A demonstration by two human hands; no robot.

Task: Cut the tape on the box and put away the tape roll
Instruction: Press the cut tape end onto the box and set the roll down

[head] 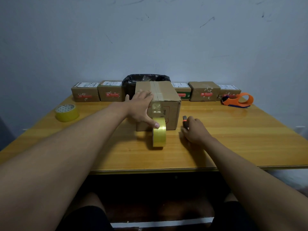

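Note:
A cardboard box [168,95] stands mid-table with clear tape along its top seam and down its near face. A yellowish tape roll [159,132] stands on edge in front of it, its strip still running up onto the box. My left hand [141,108] lies spread over the box's near left corner, thumb touching the roll's top. My right hand [195,130] rests on the table to the right of the roll, closed around a small utility knife [185,121] with an orange and dark tip pointing toward the box.
A second tape roll [67,112] lies flat at the far left. An orange tape dispenser [238,100] sits far right. Several small parcels [85,94] line the back edge, with a black-bagged bin [145,79] behind the box. The wooden table's [233,139] near edge faces me.

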